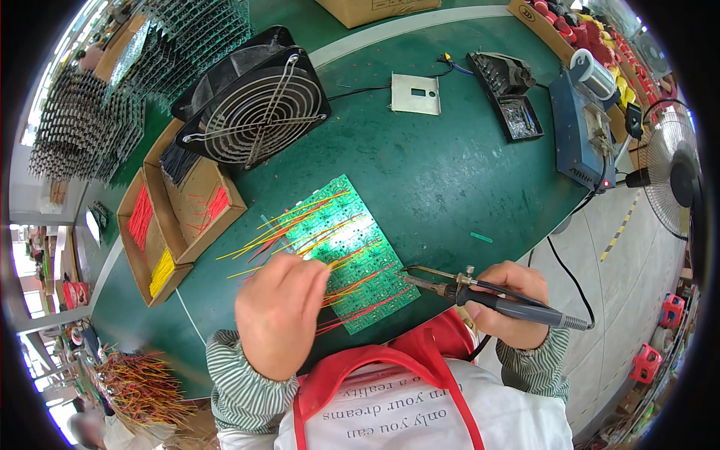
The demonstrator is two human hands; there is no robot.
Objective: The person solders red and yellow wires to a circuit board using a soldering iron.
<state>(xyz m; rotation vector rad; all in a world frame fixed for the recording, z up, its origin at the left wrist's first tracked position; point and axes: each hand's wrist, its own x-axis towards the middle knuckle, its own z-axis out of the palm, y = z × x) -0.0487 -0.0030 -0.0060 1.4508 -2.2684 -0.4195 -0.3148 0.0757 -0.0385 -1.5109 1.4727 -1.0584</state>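
1. Left hand (281,315), fingertips seemingly pinching a yellow wire (346,259): a slip could misplace it on the circuit board (367,259), centre of frame.
2. Right hand (511,300) grips the soldering iron (506,304), right of centre: drifting left, its tip, if hot, could scorch other wires (271,234).

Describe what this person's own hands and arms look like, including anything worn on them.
The left hand and right hand are bare, with no gloves. Each forearm wears a loose fabric sleeve with narrow dark-green and white stripes, gathered near the wrist: the left striped sleeve and the right striped sleeve look alike.
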